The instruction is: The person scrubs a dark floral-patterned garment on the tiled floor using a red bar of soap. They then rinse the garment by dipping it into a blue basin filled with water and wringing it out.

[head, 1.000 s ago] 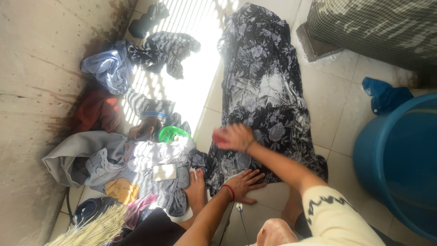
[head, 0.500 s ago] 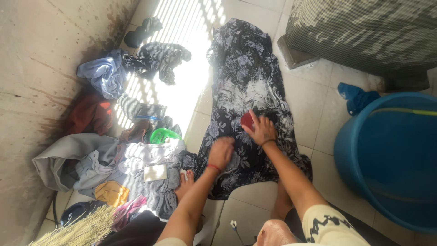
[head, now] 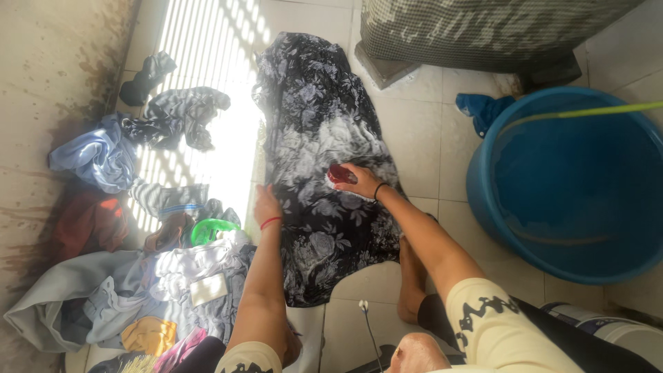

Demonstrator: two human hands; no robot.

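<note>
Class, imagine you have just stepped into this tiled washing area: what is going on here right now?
A person crouches over a dark floral garment spread flat on the tiled floor. The right hand presses a small red scrubbing brush onto the cloth, while the left hand pins its edge down. A heap of other clothes lies to the left, and a big blue tub stands on the right.

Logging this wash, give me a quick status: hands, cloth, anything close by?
Right hand grips red brush on floral cloth. Left hand flat on cloth edge. Laundry pile left, blue tub right.
</note>
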